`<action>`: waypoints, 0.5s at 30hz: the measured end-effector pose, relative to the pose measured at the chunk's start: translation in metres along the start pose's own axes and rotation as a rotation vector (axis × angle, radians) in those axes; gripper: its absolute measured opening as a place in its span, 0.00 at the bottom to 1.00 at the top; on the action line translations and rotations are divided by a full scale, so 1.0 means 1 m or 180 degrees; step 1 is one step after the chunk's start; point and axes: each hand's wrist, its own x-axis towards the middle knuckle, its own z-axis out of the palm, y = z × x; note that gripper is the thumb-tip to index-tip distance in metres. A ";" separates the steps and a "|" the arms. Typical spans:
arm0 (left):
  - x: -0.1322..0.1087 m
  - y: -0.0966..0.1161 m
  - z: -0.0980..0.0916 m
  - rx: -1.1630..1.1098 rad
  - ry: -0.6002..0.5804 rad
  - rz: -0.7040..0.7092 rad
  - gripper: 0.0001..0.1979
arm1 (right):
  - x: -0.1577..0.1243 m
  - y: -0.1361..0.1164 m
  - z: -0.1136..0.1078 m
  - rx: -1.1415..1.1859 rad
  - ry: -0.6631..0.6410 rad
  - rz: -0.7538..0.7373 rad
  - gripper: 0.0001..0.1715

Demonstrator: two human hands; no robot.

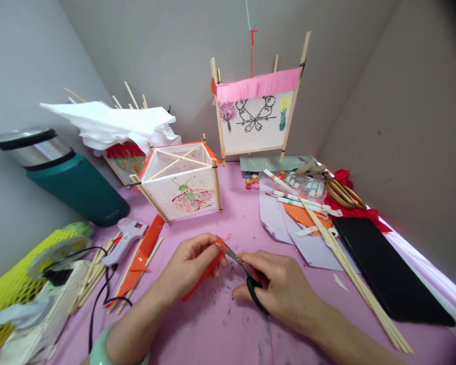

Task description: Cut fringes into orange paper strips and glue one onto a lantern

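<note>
My left hand [193,264] pinches a strip of orange-red paper [205,276], whose upper end pokes out past the thumb in thin cut fringes. Black-handled scissors [255,294] are held in my right hand [283,284], their blades at the strip's upper end close to my left fingertips. Behind my hands stands a stick-framed lantern [192,197] with white sides, a colourful insect drawing and orange-red trim. Another lantern [256,119], with a pink fringe and two birds drawn on it, hangs by a red cord at the back.
On the left are a teal bottle [79,187], a glue gun [125,238] with a black cord, wooden sticks [93,274] and orange-red paper [140,258]. To the right lie markers [300,201], lavender paper [315,251], long sticks [357,279], a black tablet-like slab [391,274] and gold-handled scissors [345,192].
</note>
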 end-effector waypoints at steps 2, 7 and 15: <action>0.000 0.000 0.000 0.0026 0.0006 0.0014 0.12 | 0.000 -0.001 -0.001 0.0021 -0.0013 0.0020 0.15; 0.000 -0.002 0.000 0.0001 -0.0019 0.0039 0.12 | 0.000 -0.002 -0.001 0.0030 -0.0022 0.0048 0.15; -0.001 -0.002 -0.001 -0.0078 -0.0045 0.0027 0.14 | -0.001 -0.001 0.000 -0.0019 -0.0034 -0.0007 0.17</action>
